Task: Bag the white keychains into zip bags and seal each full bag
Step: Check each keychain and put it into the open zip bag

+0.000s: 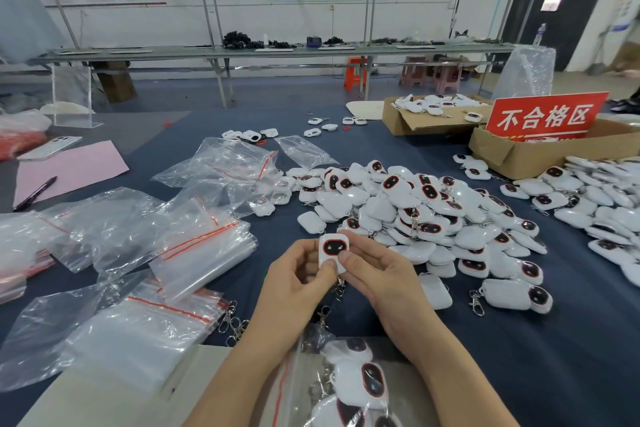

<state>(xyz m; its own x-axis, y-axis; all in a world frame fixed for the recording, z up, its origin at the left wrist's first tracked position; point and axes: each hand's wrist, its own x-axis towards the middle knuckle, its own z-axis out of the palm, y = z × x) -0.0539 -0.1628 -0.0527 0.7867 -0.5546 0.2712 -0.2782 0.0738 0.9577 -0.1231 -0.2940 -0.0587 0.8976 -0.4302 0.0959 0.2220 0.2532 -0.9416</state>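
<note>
Head view: dead centre of the frame, both hands are on one white keychain (333,251), its dark face turned up to the camera. The left hand (294,277) pinches the lower left edge, thumb on the front. The right hand (379,276) pinches the right edge, thumb just beside the red-ringed face, and the clasp dangles below between the palms. This looks like the check-and-load step. The part-filled zip bag (282,388) lies at bottom centre between the forearms, apparently not yet sealed, so the next move calls for lowering the piece into its mouth. The pile of keychains (426,208) waits right of and above the hands, with empty zip bags (194,253) to the left.
</note>
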